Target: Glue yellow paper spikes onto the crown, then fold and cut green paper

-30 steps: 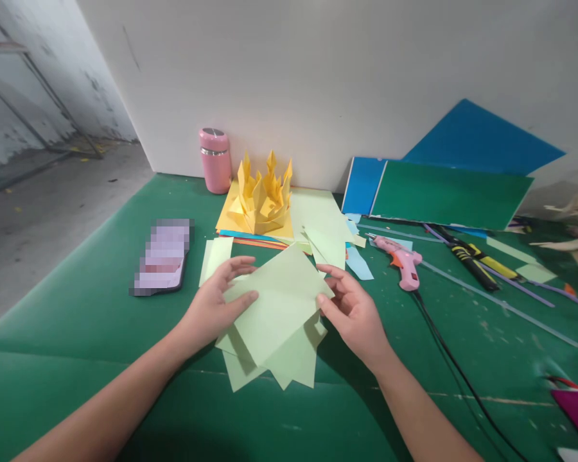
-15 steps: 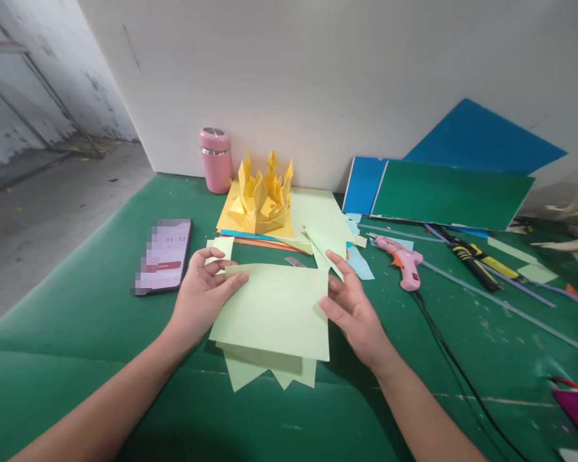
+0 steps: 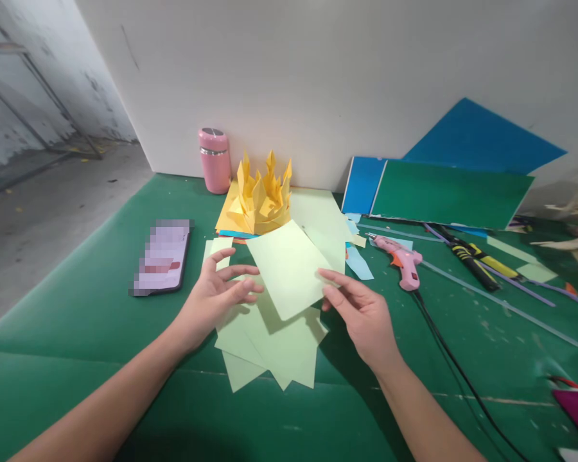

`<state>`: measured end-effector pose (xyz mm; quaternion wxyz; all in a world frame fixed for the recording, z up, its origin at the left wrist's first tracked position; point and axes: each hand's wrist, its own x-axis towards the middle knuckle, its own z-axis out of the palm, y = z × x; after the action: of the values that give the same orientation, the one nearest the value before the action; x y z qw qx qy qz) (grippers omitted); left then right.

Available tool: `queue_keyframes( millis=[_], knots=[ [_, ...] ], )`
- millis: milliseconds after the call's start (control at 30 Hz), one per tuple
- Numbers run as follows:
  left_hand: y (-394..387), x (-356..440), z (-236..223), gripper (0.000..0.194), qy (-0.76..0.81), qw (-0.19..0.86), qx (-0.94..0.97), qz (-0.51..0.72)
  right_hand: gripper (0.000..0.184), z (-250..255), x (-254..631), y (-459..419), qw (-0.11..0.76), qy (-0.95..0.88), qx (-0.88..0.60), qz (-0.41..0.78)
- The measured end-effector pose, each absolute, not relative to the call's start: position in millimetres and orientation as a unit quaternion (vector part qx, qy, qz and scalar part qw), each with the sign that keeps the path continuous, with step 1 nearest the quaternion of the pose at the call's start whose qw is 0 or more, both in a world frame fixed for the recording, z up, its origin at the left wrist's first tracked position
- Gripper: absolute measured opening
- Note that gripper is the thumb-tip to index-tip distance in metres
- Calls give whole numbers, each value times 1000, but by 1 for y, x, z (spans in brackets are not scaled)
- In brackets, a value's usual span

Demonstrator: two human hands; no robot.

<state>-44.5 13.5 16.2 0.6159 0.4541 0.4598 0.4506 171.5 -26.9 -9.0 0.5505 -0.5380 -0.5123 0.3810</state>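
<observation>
Between thumb and fingers my right hand pinches the right corner of a pale green square of paper. The square is raised and turned like a diamond, its shadow falling on the sheets below. My left hand is at the left, fingers apart, with nothing held in it. Below both hands, several pale green paper sheets lie overlapping at different angles on the green table. Behind the raised square, a folded yellow paper crown-like shape rests on a stack of coloured paper.
A phone lies left of my left hand. At the back stands a pink flask. On the right are a pink glue gun with a black cord, glue sticks, yellow-black cutters and blue and green boards.
My left hand has let go of the paper it touched. The square in my right hand has risen and turned to a diamond, showing more fanned sheets underneath.
</observation>
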Motion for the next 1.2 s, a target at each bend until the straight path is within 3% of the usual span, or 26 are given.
queue_keyframes(
  millis=[67, 233, 367, 533, 667, 767, 967, 1033, 1200],
  knots=[
    [13, -43, 14, 65, 457, 622, 462, 438, 30, -9, 169, -29, 523, -565, -512, 382],
    [12, -43, 10, 46, 474, 563, 514, 440, 37, -12, 163, -34, 468, -691, -433, 339],
    [11, -45, 9, 45, 469, 574, 517, 428, 44, -14, 164, -34, 464, -713, -427, 307],
    [9, -41, 2, 47, 437, 597, 512, 438, 26, -12, 163, -33, 450, -710, -427, 333],
    [9, -38, -3, 36, 490, 466, 538, 503, 9, -9, 155, -33, 454, -674, -435, 389],
    [6, -38, -1, 12, 501, 398, 603, 476, 11, -10, 148, -32, 466, -622, -460, 429],
    [-5, -31, 4, 16, 449, 397, 668, 441, 32, -11, 139, -29, 504, -487, -506, 503],
    [-9, -27, 3, 20, 447, 394, 673, 438, 33, -11, 138, -30, 512, -470, -531, 486],
    [-10, -23, 1, 7, 471, 418, 645, 434, 32, -12, 135, -31, 544, -454, -526, 470]
  ],
)
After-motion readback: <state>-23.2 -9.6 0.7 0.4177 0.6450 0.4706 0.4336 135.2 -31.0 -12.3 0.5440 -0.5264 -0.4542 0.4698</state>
